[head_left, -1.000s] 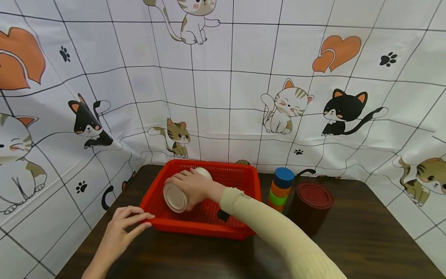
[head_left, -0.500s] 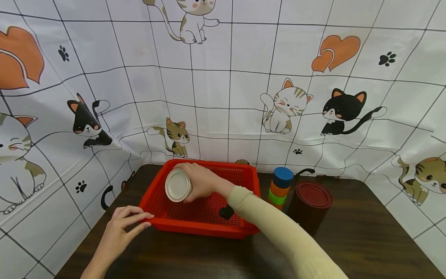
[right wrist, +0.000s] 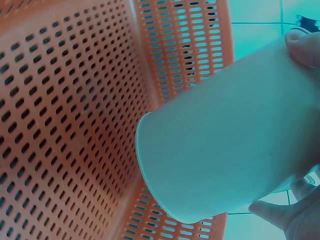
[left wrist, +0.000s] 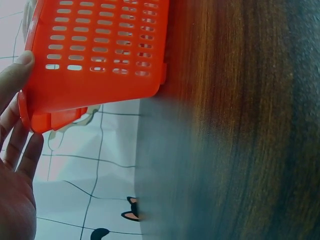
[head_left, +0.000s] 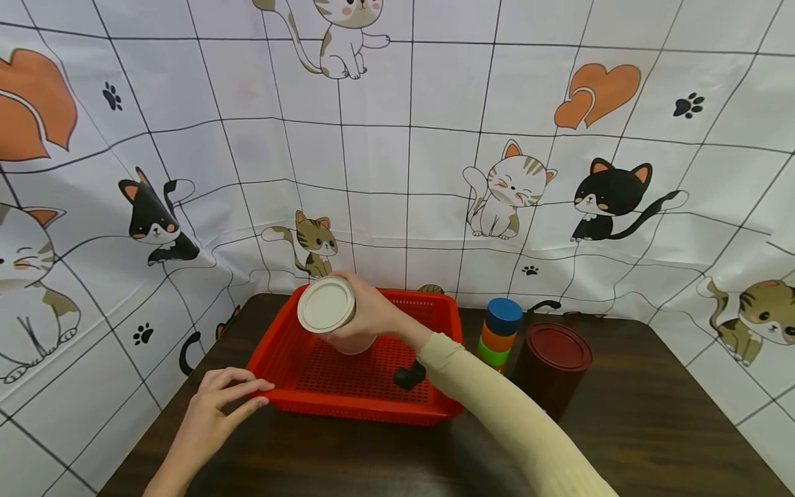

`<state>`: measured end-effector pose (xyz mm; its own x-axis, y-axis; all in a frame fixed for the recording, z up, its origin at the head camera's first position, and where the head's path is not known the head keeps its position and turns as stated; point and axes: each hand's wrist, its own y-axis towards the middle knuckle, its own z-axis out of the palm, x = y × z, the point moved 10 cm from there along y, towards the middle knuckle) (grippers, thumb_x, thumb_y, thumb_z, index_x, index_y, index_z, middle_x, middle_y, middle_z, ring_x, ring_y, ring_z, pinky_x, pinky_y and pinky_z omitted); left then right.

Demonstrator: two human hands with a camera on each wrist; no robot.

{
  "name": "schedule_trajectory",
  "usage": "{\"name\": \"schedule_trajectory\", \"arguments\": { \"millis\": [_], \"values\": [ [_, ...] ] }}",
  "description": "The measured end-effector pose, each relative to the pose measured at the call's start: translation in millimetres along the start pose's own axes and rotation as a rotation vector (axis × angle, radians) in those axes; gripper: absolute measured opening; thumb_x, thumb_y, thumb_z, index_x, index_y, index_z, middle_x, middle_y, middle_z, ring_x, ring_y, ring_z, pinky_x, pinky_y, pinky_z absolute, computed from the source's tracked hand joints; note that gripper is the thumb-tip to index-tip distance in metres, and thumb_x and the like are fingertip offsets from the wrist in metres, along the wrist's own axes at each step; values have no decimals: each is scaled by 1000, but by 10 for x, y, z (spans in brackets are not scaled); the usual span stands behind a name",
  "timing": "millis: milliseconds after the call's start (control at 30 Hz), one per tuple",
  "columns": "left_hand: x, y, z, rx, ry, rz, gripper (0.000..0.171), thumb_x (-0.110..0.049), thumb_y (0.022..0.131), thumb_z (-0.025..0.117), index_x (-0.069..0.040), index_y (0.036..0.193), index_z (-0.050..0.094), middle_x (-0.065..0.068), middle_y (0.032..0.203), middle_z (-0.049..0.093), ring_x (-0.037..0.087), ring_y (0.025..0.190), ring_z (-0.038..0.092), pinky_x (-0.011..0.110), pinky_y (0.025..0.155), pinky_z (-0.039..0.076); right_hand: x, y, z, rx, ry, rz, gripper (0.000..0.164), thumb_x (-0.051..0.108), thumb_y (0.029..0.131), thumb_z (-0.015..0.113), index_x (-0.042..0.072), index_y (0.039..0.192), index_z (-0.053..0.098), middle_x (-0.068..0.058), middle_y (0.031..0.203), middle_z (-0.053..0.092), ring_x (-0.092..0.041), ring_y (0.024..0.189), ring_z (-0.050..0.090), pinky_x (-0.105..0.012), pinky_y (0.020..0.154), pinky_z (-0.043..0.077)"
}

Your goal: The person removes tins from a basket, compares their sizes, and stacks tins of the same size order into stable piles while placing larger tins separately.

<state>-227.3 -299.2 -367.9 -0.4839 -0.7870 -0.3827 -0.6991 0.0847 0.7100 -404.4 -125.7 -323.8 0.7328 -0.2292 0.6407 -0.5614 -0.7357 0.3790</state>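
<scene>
My right hand (head_left: pixel 368 309) grips a pale cylindrical canister (head_left: pixel 326 305) near its lidded end. In the head view the canister leans, its cream lid up and to the left, over the red plastic basket (head_left: pixel 366 408). The right wrist view shows the lower end of the canister (right wrist: pixel 215 145) above the slotted floor of the basket (right wrist: pixel 65 115). At the basket's front left corner, my left hand (head_left: pixel 217 404) pinches the rim. In the left wrist view its thumb (left wrist: pixel 17 70) lies on one side of the rim and its fingers on the other.
To the right of the basket stands a stack of blue, orange and green pieces (head_left: pixel 499 331). Beside it is a dark brown canister with a red lid (head_left: pixel 555 366). All stand on a dark wooden table (head_left: pixel 658 421), backed by a white cat-print sheet (head_left: pixel 435 172).
The canister, held low and tipped in the basket a second ago, has risen and turned more upright in my right hand. The left hand and the basket have stayed put.
</scene>
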Motion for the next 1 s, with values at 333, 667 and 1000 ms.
{"name": "schedule_trajectory", "arguments": {
  "millis": [333, 667, 1000],
  "values": [
    [-17, 11, 2, -9, -3, 26, 47, 0, 60, 88, -29, 95, 79, -11, 97, 62, 0, 102, 41, 19, 82, 31, -69, -129, -240, -110, 172, 121, 104, 19, 68, 91, 20, 151, 27, 1, 142, 51, -17, 130, 52, -42, 110, 41],
    [-12, 4, 16, 4, 4, 14, 45, -3, 62, 88, -31, 97, 79, -11, 98, 63, -2, 102, 40, 18, 83, 31, -38, -170, -416, -151, 194, 145, 103, 19, 70, 90, 23, 150, 26, -1, 140, 52, -20, 129, 54, -45, 108, 43],
    [8, -16, 16, 14, 11, -3, 44, -4, 64, 88, -31, 97, 78, -12, 99, 61, -2, 102, 39, 17, 81, 32, 82, -210, -652, -185, 237, 149, 102, 15, 71, 88, 19, 151, 24, -6, 141, 50, -25, 130, 53, -48, 108, 43]
  ]
}}
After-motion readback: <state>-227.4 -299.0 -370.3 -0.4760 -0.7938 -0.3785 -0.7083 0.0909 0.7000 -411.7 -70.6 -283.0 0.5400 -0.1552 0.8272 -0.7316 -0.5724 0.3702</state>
